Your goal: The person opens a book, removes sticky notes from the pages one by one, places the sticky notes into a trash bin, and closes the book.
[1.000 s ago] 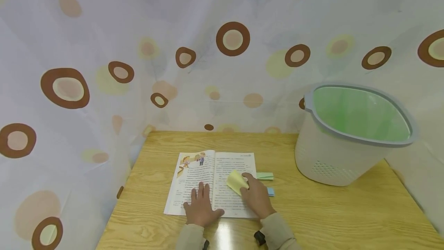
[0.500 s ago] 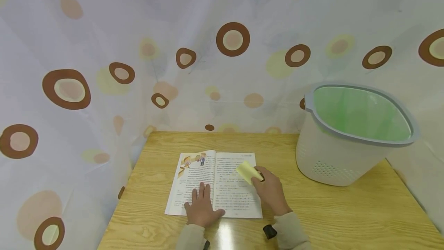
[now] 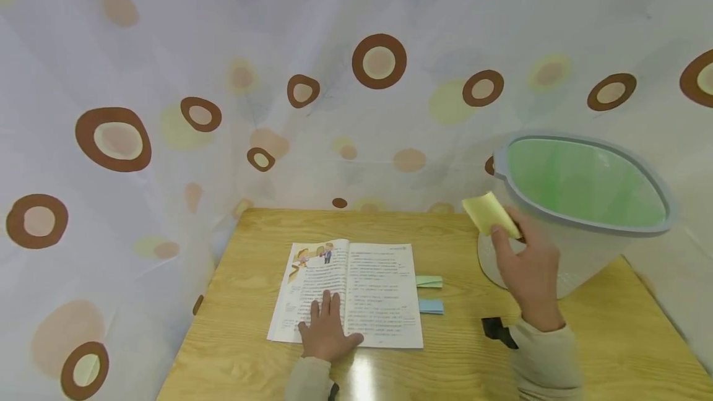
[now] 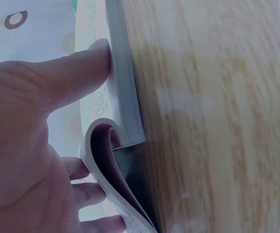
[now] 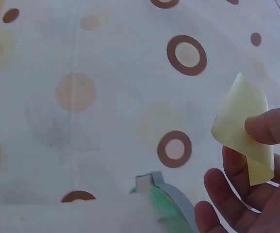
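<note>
Tabletop [image 3: 228, 357] bears an open book [image 3: 384, 299], print [image 3: 370, 263] illegible.

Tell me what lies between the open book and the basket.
In the head view, a green strip and a blue strip show at the edge of the book; past them, bare tabletop up to the basket, partly behind the right hand.

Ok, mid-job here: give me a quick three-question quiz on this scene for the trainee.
1. What colour is the paper held in the right hand?
2. The left hand rests on: A) the basket; B) the open book; C) the patterned backdrop.
3. True or false: the blue strip lies nearer the person than the green strip.

Key: 1. Yellow. 2. B. 3. True.
</note>
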Demonstrator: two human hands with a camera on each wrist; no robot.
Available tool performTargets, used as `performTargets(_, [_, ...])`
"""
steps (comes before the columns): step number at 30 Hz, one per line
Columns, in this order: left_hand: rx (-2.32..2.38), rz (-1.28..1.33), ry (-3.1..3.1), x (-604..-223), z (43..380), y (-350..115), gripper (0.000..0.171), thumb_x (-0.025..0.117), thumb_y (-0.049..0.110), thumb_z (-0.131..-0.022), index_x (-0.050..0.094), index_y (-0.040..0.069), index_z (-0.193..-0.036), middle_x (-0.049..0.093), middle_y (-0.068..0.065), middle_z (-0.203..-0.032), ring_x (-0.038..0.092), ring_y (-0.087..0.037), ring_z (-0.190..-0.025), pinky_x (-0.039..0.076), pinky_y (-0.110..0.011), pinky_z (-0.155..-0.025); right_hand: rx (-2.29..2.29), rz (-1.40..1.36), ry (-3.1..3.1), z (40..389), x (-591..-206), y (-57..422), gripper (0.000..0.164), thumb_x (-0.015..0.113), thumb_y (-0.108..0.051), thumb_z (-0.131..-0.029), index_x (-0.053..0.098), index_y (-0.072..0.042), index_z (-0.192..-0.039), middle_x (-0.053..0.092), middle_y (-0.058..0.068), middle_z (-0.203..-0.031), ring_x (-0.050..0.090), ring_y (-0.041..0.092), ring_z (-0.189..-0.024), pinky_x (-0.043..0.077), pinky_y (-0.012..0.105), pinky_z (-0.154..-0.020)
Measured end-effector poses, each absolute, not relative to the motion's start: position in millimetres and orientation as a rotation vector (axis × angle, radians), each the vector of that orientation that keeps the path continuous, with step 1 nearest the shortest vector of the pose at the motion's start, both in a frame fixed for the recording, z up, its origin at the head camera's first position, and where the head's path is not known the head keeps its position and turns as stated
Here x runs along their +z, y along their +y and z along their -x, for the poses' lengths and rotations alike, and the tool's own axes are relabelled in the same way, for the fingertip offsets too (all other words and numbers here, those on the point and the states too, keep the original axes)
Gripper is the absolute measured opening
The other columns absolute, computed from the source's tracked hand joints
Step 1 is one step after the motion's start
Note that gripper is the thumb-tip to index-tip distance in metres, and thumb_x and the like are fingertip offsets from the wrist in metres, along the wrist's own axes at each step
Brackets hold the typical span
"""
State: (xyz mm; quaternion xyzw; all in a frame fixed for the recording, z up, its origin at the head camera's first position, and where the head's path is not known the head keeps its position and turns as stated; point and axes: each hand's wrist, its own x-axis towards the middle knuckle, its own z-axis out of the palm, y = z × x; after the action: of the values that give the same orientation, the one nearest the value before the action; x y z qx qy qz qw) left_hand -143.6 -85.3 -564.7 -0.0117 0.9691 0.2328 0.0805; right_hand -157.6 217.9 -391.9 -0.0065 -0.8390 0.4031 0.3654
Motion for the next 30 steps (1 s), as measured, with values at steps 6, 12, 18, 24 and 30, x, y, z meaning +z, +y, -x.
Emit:
performTargets(6, [0.677, 0.028, 2.892, -573, 146, -82, 0.103, 0.079, 0.051, -0.074, 0.031, 0.007, -0.154, 0.026, -0.015, -0.164, 0.028, -0.047, -0.148, 0.027, -0.080, -0.107, 0.918, 0.163, -2.036, 165, -360, 259, 0.033, 0.064, -0.008, -0.088, 0.070, 0.001, -0.118, 0.070, 0.027, -0.111, 0.052, 0.001, -0.091, 0.032, 0.016, -0.079])
performTargets(12, [0.655, 0.034, 2.919, -580, 148, -84, 0.102, 0.079, 0.053, -0.073, 0.034, 0.008, -0.153, 0.028, -0.015, -0.164, 0.030, -0.048, -0.146, 0.029, -0.080, -0.104, 0.854, 0.310, -2.026, 167, -348, 296, 0.038, 0.056, -0.011, -0.087, 0.068, 0.004, -0.120, 0.067, 0.033, -0.114, 0.060, 0.017, -0.098, 0.037, 0.035, -0.097])
performTargets(18, [0.666, 0.042, 2.898, -572, 147, -84, 0.102, 0.079, 0.050, -0.074, 0.033, 0.007, -0.153, 0.027, -0.016, -0.164, 0.029, -0.048, -0.147, 0.027, -0.081, -0.106, 0.912, 0.530, -2.236, 175, -346, 317, 0.050, 0.047, -0.023, -0.093, 0.057, -0.001, -0.137, 0.052, 0.031, -0.139, 0.028, 0.050, -0.139, 0.014, 0.068, -0.105])
performTargets(24, [0.677, 0.042, 2.882, -569, 144, -83, 0.102, 0.080, 0.050, -0.074, 0.032, 0.007, -0.153, 0.027, -0.016, -0.164, 0.028, -0.048, -0.147, 0.027, -0.080, -0.106, 0.800, 0.569, -2.324, 186, -344, 329, 0.054, 0.043, -0.027, -0.094, 0.054, 0.002, -0.139, 0.047, 0.038, -0.137, 0.026, 0.056, -0.136, 0.016, 0.073, -0.099])
performTargets(30, [0.680, 0.045, 2.885, -569, 145, -85, 0.102, 0.079, 0.050, -0.074, 0.032, 0.007, -0.153, 0.027, -0.016, -0.164, 0.028, -0.048, -0.147, 0.027, -0.081, -0.106, 0.710, 0.605, -2.384, 200, -336, 344, 0.059, 0.039, -0.032, -0.096, 0.049, 0.005, -0.141, 0.041, 0.041, -0.140, 0.022, 0.056, -0.137, 0.012, 0.072, -0.101])
